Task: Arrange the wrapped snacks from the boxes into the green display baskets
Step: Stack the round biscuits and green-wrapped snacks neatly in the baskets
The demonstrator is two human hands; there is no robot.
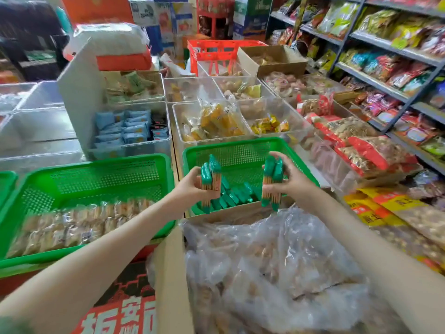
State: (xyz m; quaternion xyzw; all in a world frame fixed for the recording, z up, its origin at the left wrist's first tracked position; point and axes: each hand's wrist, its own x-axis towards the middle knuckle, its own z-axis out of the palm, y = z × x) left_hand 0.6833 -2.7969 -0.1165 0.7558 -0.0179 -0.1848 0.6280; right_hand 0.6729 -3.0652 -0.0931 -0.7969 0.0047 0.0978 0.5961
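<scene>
My left hand (191, 186) grips a small stack of green-ended wrapped snacks (210, 179), held upright over the near edge of the right green basket (240, 147). Level with it, my right hand (290, 180) grips a second stack of the same snacks (272, 183). Below and between the hands, several matching green packs (232, 195) lie in a row on that basket's floor. The left green basket (96, 173) holds rows of clear-wrapped pale snacks (72, 227). In front of me stands an open cardboard box (173, 268) lined with a clear plastic bag (272, 261) of snacks.
Clear bins of blue packs (125, 130), yellow snacks (221, 121) and other sweets stand behind the baskets. Red-wrapped bags (356, 145) pile up at the right, under metal shelves (390, 51) of packets. A red crate (216, 53) and an open carton (272, 57) stand farther back.
</scene>
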